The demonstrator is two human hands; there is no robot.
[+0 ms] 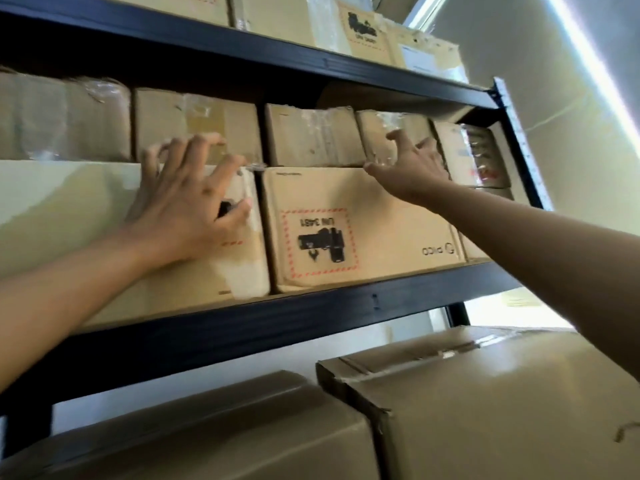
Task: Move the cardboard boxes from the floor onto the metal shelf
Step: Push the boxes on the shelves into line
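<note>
Head view: left hand (188, 216) flat, fingers spread on box (207, 271); right hand (408, 168) spread, touching small box (391, 136); middle shelf (311, 306).

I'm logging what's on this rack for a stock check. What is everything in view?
metal shelf: one, dark blue-black, three levels showing, filling the view.
Small boxes: five, brown, taped, upper row of the middle level.
Hazard-label box: one, tan, red dashed label printed upside down, middle level, lower row.
Left box: one, tan with white tape, beside the hazard-label box.
Top-level boxes: several, tan, partly cut off.
Large boxes: two, brown, bottom foreground.
Wall: grey-white, at right.
Left hand: fingers spread, pressing the left box.
Right hand: fingers open, at the small boxes; blurred, contact unclear.
</note>
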